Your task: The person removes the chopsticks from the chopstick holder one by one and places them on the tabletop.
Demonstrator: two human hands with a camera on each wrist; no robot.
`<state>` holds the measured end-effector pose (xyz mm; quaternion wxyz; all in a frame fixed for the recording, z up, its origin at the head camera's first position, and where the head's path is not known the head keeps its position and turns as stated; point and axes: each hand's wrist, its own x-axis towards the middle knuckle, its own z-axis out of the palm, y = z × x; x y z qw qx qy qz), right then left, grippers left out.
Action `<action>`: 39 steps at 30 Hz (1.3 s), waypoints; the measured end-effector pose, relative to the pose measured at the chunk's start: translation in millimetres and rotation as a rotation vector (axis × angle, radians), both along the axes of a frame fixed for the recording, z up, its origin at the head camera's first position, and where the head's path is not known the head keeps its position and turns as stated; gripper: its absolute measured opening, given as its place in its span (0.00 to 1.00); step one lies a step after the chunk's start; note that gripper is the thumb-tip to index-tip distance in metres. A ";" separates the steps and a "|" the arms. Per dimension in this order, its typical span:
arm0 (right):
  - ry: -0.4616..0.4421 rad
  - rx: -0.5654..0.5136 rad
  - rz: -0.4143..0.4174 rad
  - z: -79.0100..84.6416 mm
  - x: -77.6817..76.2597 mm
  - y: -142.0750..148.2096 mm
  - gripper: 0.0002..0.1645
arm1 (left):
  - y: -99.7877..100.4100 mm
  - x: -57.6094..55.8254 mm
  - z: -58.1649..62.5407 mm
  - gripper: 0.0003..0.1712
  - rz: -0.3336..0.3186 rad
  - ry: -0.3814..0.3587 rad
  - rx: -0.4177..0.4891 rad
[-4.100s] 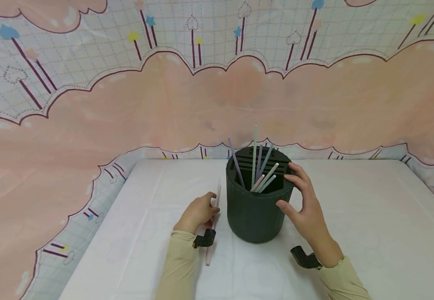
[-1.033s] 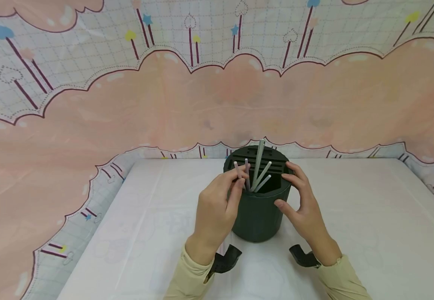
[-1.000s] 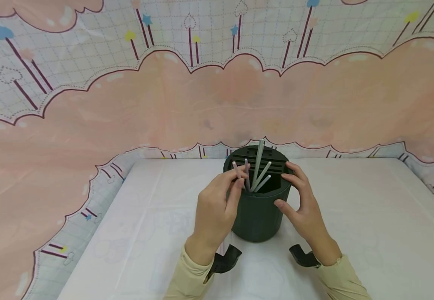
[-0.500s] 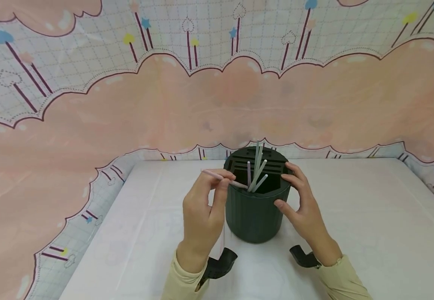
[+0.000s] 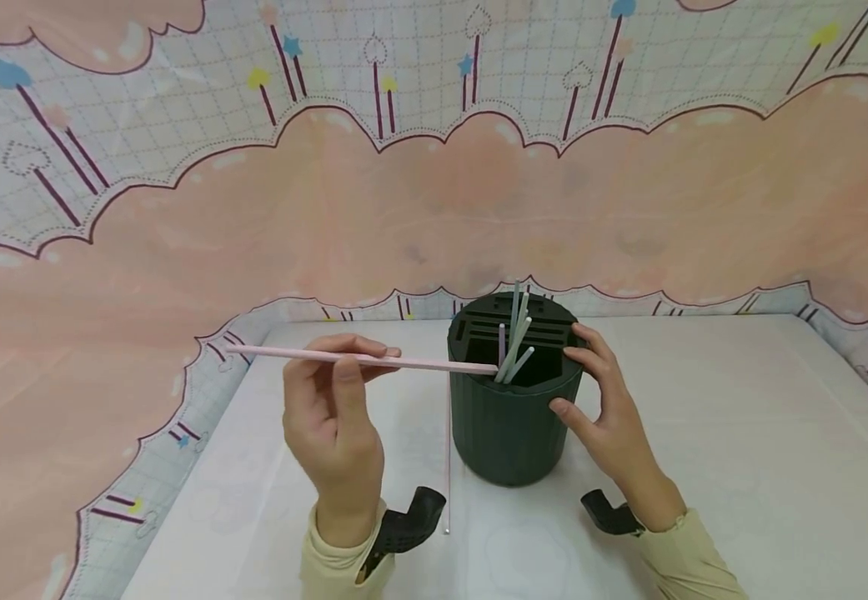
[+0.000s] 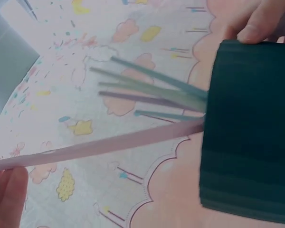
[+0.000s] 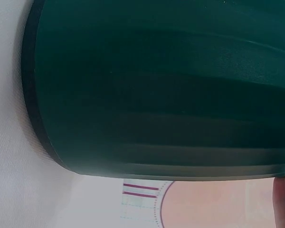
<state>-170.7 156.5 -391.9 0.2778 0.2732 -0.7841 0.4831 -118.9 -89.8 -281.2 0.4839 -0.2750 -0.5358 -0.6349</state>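
My left hand (image 5: 336, 408) pinches a long pink straw (image 5: 422, 364) between thumb and fingers, left of a dark green round container (image 5: 512, 433). The straw lies nearly level, its right end at the container's opening near the other straws. Several pastel straws (image 5: 518, 337), green, blue and purple, lean in the opening, and in the left wrist view those straws (image 6: 152, 88) fan out past the rim. My right hand (image 5: 617, 425) grips the container's right side, thumb in front and fingers at the rim. In the right wrist view the container (image 7: 156, 95) hides most of this hand.
A thin pink straw (image 5: 447, 492) lies on the white-covered table (image 5: 704, 433), close to the container's left side. A slotted half-lid (image 5: 516, 315) covers the back of the container's top. Behind the table hangs a patterned cloth (image 5: 434, 217).
My left hand has moved left from the container's opening, and the pink straw in it has swung from steep to nearly level, more of it showing. The right hand keeps its grip on the container.
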 end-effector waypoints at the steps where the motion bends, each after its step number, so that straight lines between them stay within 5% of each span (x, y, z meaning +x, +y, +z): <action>1: -0.001 -0.002 0.001 0.4 0.0 -0.4 0.36 | -1.5 -0.2 0.6 0.12 -0.005 0.007 0.025; 12: 0.023 -0.030 0.018 26.9 17.5 -14.4 0.31 | -17.1 -4.8 3.4 0.14 0.006 0.056 0.155; 17: 0.022 -0.026 0.003 29.4 20.1 -14.6 0.31 | -23.1 -7.0 3.3 0.11 -0.016 -0.038 0.108; 22: 0.027 -0.026 0.004 28.6 18.8 -14.8 0.31 | -23.4 -9.2 4.8 0.09 0.082 -0.156 -0.022; 31: 0.024 -0.031 0.000 27.7 18.7 -17.6 0.31 | -37.0 -53.3 -37.6 0.12 0.257 -0.384 -0.331; 39: 0.012 -0.026 0.001 5.2 3.3 -10.7 0.34 | -40.7 -76.6 -64.8 0.19 0.339 -0.593 -0.493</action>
